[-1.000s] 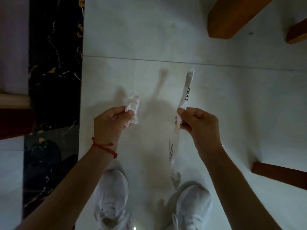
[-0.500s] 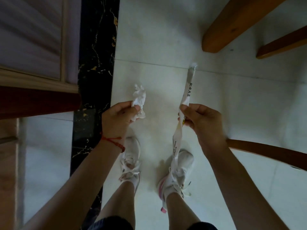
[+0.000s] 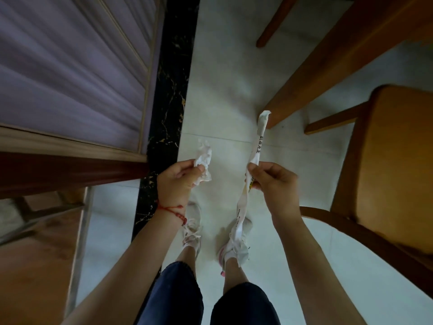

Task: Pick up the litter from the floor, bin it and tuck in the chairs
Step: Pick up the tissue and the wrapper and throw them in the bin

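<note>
Litter was off the floor and in hand at inspection: 2 pieces, 1 per hand, both carried clear of the pale tiled floor [image 3: 234,73]. The left hand [image 3: 178,179] pinched a crumpled white tissue [image 3: 204,158] between thumb and curled fingers, the wad standing up out of the grip. The right hand [image 3: 269,179] pinched a long printed paper wrapper [image 3: 254,158] near its middle, so that 1 end rose above the fingers and the other hung down in front of the white shoes [image 3: 236,242]. Holding the strip at mid-length appeared intended to keep both ends from trailing; that is a judgement. Both forearms were extended forward and downward from the body, wrists roughly level, hands well apart, each closed on its own item, with a red cord bracelet [image 3: 172,211] on the left wrist. No bin was visible, so the binning step was judged not yet done. To the right stood a wooden chair [image 3: 393,172], its seat exposed and its curved back [image 3: 363,233] just beside the right forearm; it was judged still to need tucking in beneath the wooden table [image 3: 339,57] ahead of it. A black marble strip [image 3: 164,113] and a ribbed panel [image 3: 70,66] bordered the floor on the left.
</note>
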Demonstrator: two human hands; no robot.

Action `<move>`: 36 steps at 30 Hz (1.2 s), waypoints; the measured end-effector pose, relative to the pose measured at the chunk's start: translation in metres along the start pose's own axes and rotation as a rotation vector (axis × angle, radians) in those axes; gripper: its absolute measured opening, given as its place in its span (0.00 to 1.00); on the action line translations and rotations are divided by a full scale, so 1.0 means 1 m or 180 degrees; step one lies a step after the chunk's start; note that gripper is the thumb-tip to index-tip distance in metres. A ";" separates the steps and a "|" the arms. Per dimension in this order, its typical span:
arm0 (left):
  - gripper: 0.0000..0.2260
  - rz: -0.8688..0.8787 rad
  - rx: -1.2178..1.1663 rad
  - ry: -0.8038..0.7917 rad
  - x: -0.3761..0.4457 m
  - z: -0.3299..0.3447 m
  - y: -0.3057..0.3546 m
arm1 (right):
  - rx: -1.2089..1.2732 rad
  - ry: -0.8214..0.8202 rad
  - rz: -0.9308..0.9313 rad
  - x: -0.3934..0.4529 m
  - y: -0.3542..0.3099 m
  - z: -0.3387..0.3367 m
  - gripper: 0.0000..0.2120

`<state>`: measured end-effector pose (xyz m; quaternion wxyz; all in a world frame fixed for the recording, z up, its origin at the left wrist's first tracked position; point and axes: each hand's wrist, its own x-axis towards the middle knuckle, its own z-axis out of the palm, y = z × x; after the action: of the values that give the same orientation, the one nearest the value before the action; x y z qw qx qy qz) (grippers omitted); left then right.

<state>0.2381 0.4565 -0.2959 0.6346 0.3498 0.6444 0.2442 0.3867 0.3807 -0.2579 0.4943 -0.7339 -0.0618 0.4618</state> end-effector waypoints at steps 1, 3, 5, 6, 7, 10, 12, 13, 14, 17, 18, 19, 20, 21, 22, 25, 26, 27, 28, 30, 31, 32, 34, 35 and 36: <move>0.08 0.0009 -0.0027 0.0014 -0.010 -0.001 0.014 | 0.0008 0.0023 -0.0029 -0.010 -0.014 0.001 0.06; 0.08 0.0025 -0.0063 0.0049 -0.029 -0.005 0.039 | 0.0012 0.0056 -0.0064 -0.030 -0.041 0.003 0.06; 0.08 0.0037 -0.0112 0.0064 -0.046 -0.010 0.063 | 0.0020 0.0060 -0.0078 -0.051 -0.064 0.008 0.06; 0.08 0.0042 -0.0142 0.0060 -0.054 -0.013 0.075 | 0.0032 0.0044 -0.0081 -0.060 -0.075 0.011 0.07; 0.08 0.0052 -0.0182 0.0056 -0.062 -0.016 0.086 | 0.0037 0.0030 -0.0089 -0.070 -0.085 0.014 0.07; 0.06 0.0130 -0.0245 0.0049 -0.082 -0.025 0.117 | -0.0019 0.0019 -0.0182 -0.098 -0.114 0.024 0.07; 0.08 0.0176 -0.0250 0.0042 -0.093 -0.032 0.138 | -0.0064 0.0040 -0.0290 -0.115 -0.132 0.028 0.07; 0.09 0.0192 -0.0271 0.0042 -0.098 -0.035 0.148 | -0.0098 0.0050 -0.0343 -0.123 -0.141 0.030 0.06; 0.10 0.0208 -0.0301 0.0050 -0.103 -0.039 0.157 | -0.0128 0.0069 -0.0379 -0.130 -0.148 0.031 0.06; 0.10 0.0241 -0.0426 0.0075 -0.119 -0.051 0.181 | -0.0148 0.0157 -0.0444 -0.147 -0.168 0.034 0.06; 0.10 0.0251 -0.0467 0.0067 -0.123 -0.055 0.187 | -0.0150 0.0160 -0.0463 -0.152 -0.174 0.035 0.06; 0.10 0.0263 -0.0499 0.0065 -0.128 -0.058 0.193 | -0.0170 0.0155 -0.0489 -0.156 -0.179 0.035 0.06; 0.11 0.0265 -0.0519 0.0073 -0.130 -0.061 0.197 | -0.0199 0.0153 -0.0524 -0.159 -0.184 0.036 0.06; 0.11 0.0266 -0.0536 0.0098 -0.134 -0.063 0.201 | -0.0230 0.0145 -0.0573 -0.162 -0.189 0.036 0.05; 0.11 0.0267 -0.0563 0.0133 -0.137 -0.067 0.204 | -0.0245 0.0125 -0.0623 -0.167 -0.194 0.036 0.05; 0.08 0.0305 -0.0671 0.0196 -0.149 -0.073 0.212 | -0.0235 0.0016 -0.0716 -0.177 -0.208 0.035 0.04; 0.07 0.0345 -0.0700 0.0228 -0.154 -0.075 0.213 | -0.0258 -0.0036 -0.0727 -0.180 -0.213 0.035 0.04; 0.07 0.0384 -0.0723 0.0266 -0.159 -0.076 0.213 | -0.0290 -0.0085 -0.0739 -0.182 -0.216 0.034 0.04; 0.07 0.0407 -0.0760 0.0302 -0.165 -0.077 0.213 | -0.0317 -0.0133 -0.0752 -0.184 -0.219 0.033 0.05; 0.08 0.0474 -0.0833 0.0420 -0.178 -0.077 0.212 | -0.0374 -0.0242 -0.0774 -0.188 -0.223 0.030 0.07; 0.07 0.0481 -0.0855 0.0477 -0.183 -0.077 0.211 | -0.0401 -0.0286 -0.0787 -0.189 -0.225 0.028 0.08; 0.06 0.0467 -0.0880 0.0522 -0.188 -0.075 0.210 | -0.0441 -0.0345 -0.0796 -0.190 -0.226 0.026 0.07; 0.04 0.0451 -0.0911 0.0665 -0.200 -0.071 0.207 | -0.0568 -0.0534 -0.0795 -0.194 -0.228 0.018 0.06; 0.07 0.0452 -0.0902 0.0751 -0.204 -0.069 0.204 | -0.0608 -0.0611 -0.0789 -0.195 -0.228 0.013 0.06; 0.07 0.0445 -0.0951 0.0843 -0.210 -0.067 0.201 | -0.0634 -0.0680 -0.0787 -0.196 -0.229 0.008 0.06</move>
<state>0.1899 0.4331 -0.0028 0.5707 0.2606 0.6530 0.4244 0.3539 0.3942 0.0409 0.4629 -0.7128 -0.2489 0.4644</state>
